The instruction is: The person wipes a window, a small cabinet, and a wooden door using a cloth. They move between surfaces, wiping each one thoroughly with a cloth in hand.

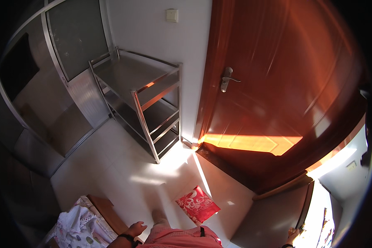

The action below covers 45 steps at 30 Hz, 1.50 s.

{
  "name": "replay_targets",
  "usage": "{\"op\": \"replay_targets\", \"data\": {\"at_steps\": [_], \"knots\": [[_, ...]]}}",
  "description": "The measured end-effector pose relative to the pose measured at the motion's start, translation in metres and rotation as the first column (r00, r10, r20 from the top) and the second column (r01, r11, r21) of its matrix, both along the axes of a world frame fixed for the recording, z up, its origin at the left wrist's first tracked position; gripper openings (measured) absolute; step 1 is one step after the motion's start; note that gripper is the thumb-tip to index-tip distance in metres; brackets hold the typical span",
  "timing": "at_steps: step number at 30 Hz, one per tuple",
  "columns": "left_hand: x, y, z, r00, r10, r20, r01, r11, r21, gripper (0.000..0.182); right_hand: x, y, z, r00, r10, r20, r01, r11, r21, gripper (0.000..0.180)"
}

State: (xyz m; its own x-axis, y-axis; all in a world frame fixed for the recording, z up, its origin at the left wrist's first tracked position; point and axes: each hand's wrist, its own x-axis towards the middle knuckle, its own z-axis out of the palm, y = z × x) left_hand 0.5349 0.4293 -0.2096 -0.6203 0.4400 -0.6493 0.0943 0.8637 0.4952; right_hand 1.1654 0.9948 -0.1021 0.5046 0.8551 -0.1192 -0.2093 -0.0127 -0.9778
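Note:
My left hand (137, 228) hangs at the lower middle with a dark band on its wrist. Nothing shows in its loosely parted fingers. It is beside a wooden-edged bed or seat (107, 214) with patterned white bedding (76, 223) on it. At the bottom right, my right hand (294, 236) is by the edge of a brown furniture panel (272, 214), partly washed out by sunlight. Whether it grips anything cannot be made out. On the floor before me lies a red cushion (198, 204) with a pale printed pattern.
A stainless steel shelf trolley (136, 74) stands against the wall. To its right is a shut brown wooden door (266, 77) with a metal lever handle (227, 80). A framed glass sliding door (77, 37) is at left. Sunlit pale tiles (111, 167) form the floor.

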Motion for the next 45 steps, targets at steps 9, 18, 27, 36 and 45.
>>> {"op": "replay_targets", "data": {"at_steps": [9, 18, 27, 36, 45], "knots": [[-0.187, -0.116, -0.027, 0.995, -0.104, 0.001, 0.103, 0.98, -0.172, 0.058, -0.189, -0.187, -0.056, 0.853, 0.275, -0.443, -0.489, 0.717, -0.496, 0.034], [-0.282, 0.012, 0.005, 0.997, 0.003, -0.082, 0.005, 0.995, 0.097, 0.051, -0.389, -0.187, -0.048, 0.137, 0.991, -0.005, -0.704, 0.094, -0.704, 0.054], [-0.332, 0.102, 0.026, 0.955, -0.294, 0.023, 0.289, 0.949, 0.123, 0.061, -0.544, -0.117, -0.012, -0.135, 0.976, 0.173, -0.71, 0.026, -0.704, 0.026], [-0.454, 0.111, -0.028, 0.964, -0.241, -0.111, 0.223, 0.963, -0.152, 0.06, -0.673, 0.03, 0.09, 0.07, 0.803, 0.592, -0.899, 0.308, -0.312, 0.041], [-0.533, 0.173, -0.133, 0.697, -0.689, -0.199, 0.7, 0.714, -0.021, 0.039, -0.827, 0.156, 0.353, 0.304, -0.154, 0.94, -0.809, 0.48, 0.34, 0.075]]}}
